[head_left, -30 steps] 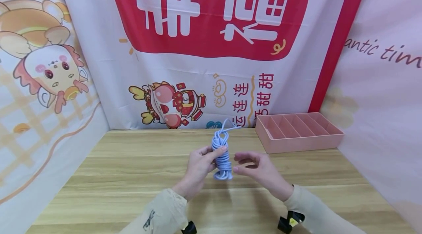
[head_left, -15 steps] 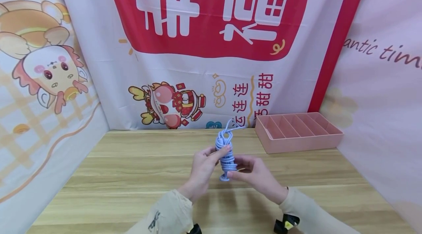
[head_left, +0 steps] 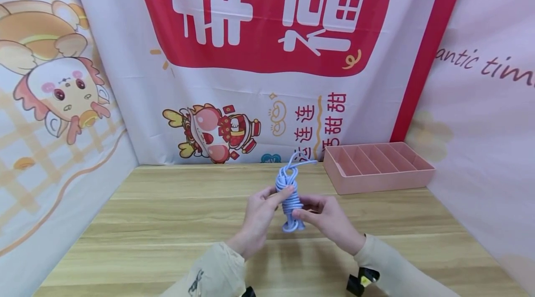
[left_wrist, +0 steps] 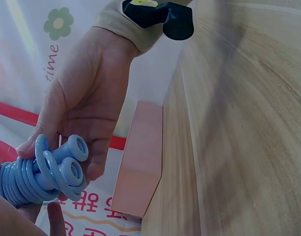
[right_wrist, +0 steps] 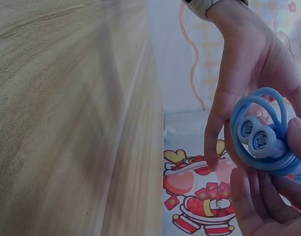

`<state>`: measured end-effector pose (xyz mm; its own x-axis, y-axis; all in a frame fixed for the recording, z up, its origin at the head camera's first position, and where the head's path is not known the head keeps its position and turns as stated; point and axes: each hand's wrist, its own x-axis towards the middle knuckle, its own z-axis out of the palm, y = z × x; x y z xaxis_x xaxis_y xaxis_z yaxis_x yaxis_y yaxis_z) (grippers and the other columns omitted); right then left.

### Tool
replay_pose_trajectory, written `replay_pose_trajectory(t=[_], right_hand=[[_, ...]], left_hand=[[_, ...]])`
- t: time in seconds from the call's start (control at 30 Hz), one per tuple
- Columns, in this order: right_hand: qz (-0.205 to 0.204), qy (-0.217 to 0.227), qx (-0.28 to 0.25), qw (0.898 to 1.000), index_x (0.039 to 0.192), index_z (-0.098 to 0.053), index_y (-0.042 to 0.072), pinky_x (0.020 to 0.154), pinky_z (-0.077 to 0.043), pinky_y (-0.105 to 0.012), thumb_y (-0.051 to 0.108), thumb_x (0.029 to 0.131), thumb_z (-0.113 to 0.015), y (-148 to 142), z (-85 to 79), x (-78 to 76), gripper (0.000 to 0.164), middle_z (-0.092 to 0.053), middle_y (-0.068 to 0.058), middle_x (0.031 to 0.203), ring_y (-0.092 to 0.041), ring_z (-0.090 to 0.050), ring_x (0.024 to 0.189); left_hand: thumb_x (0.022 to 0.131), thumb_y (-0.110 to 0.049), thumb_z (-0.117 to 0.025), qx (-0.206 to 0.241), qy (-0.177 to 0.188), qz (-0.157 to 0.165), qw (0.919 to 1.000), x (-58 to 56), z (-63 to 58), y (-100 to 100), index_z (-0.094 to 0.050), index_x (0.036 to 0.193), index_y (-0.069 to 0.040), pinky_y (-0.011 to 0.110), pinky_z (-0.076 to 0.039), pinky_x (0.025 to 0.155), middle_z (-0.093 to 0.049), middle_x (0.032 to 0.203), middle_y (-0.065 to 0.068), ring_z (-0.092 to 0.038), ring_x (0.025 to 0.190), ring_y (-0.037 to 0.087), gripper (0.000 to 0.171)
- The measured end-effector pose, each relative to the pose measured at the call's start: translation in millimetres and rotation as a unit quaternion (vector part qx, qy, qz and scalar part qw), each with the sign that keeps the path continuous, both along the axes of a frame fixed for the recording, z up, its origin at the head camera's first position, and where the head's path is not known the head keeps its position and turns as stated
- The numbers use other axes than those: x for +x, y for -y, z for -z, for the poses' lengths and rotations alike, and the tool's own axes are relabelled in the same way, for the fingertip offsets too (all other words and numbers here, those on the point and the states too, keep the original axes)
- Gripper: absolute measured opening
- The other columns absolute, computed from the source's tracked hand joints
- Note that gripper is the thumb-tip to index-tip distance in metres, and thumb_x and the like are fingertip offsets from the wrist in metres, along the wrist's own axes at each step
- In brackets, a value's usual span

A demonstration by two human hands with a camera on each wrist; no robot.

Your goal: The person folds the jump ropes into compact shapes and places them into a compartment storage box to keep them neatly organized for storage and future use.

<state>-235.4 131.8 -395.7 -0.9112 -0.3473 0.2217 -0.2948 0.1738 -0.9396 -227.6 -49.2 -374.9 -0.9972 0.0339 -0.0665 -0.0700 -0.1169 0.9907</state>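
Note:
A light blue jump rope (head_left: 291,200), its cord wound tightly round two tube-like handles, is held up above the wooden table. Loose cord stands out at its top. The left hand (head_left: 257,215) grips the bundle from the left, thumb across the front and fingers mostly hidden behind. On the right side, the right hand (head_left: 330,222) pinches the lower part with its thumb in front. Both round handle ends show in the left wrist view, where the right hand (left_wrist: 94,83) appears beyond the jump rope (left_wrist: 27,177). The right wrist view shows the left hand (right_wrist: 256,61) behind the handles.
A pink divided box (head_left: 378,181) stands at the table's back right corner, against the printed cloth. Printed cloth walls (head_left: 267,85) enclose the wooden table (head_left: 179,218) at the back and both sides. Each sleeve carries a black wrist device (head_left: 361,280).
The right hand, at first apart from the jump rope, has moved left and taken hold of its lower part. The bundle has shifted slightly right and turned in the hands.

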Motion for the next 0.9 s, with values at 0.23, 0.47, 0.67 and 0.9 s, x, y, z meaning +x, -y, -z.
replay_pose_trajectory(t=[0.23, 0.47, 0.67, 0.9], right_hand=[[-0.013, 0.012, -0.018, 1.000, 0.123, -0.065, -0.002, 0.083, -0.054, -0.033, 0.021, 0.091, -0.073, -4, 1.3, 0.3, 0.040, -0.069, -0.013, 0.110, -0.025, -0.065, 0.101], [-0.036, 0.022, -0.035, 0.998, 0.124, -0.065, -0.001, 0.086, -0.053, -0.035, 0.021, 0.093, -0.070, -4, 2.9, 0.5, 0.037, -0.069, -0.013, 0.112, -0.028, -0.065, 0.102], [-0.044, -0.008, -0.051, 0.998, 0.122, -0.067, 0.000, 0.086, -0.053, -0.037, 0.016, 0.092, -0.071, -8, 6.4, 1.2, 0.034, -0.069, -0.014, 0.112, -0.029, -0.066, 0.101], [-0.031, -0.007, -0.037, 0.999, 0.122, -0.067, -0.002, 0.084, -0.054, -0.036, 0.015, 0.091, -0.073, -22, 5.4, 4.9, 0.036, -0.070, -0.014, 0.110, -0.027, -0.067, 0.101]], left_hand=[[0.076, -0.056, -0.079, 0.008, -0.003, 0.007, 0.9999, 2.3, -1.6, -2, -0.071, 0.114, -0.014, 0.061, -0.023, 0.106, -0.067, 0.113, 0.000, -0.046, 0.124, 0.024, 0.057], [0.077, -0.053, -0.079, 0.014, -0.009, 0.011, 0.9998, 2.8, -0.2, -4, -0.071, 0.115, -0.014, 0.062, -0.021, 0.107, -0.068, 0.110, 0.000, -0.046, 0.123, 0.024, 0.056], [0.079, -0.049, -0.079, 0.013, -0.018, 0.045, 0.9987, 3.1, 2.2, -5, -0.071, 0.114, -0.013, 0.058, -0.026, 0.106, -0.069, 0.111, 0.001, -0.051, 0.120, 0.023, 0.051], [0.079, -0.049, -0.079, -0.027, -0.036, 0.076, 0.9961, 1.6, 0.0, -7, -0.072, 0.112, -0.011, 0.052, -0.036, 0.100, -0.069, 0.110, 0.001, -0.057, 0.110, 0.020, 0.050]])
